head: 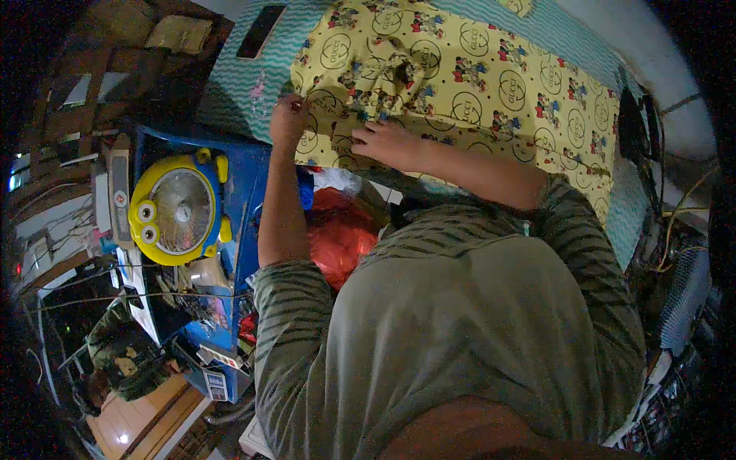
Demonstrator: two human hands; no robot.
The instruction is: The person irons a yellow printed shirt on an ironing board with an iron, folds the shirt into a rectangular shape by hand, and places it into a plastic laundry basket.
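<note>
A yellow cloth [483,86] printed with cartoon figures and logos lies spread before me over a teal zigzag-patterned cover [581,34]. Part of it is bunched into folds near the middle. My left hand [289,123] is closed at the cloth's left edge and pinches it. To the right, my right hand [385,144] lies palm down on the cloth just below the bunched folds, fingers somewhat spread. Whether those fingertips grip any fabric cannot be told. The cloth's near edge hangs in front of my body.
A dark phone-like rectangle [260,31] lies on the teal cover at the upper left. A yellow cartoon-shaped fan [178,211] stands on a blue cabinet [244,201] to the left. A shiny red bag [339,230] is below the cloth. Another person [126,356] sits at the lower left.
</note>
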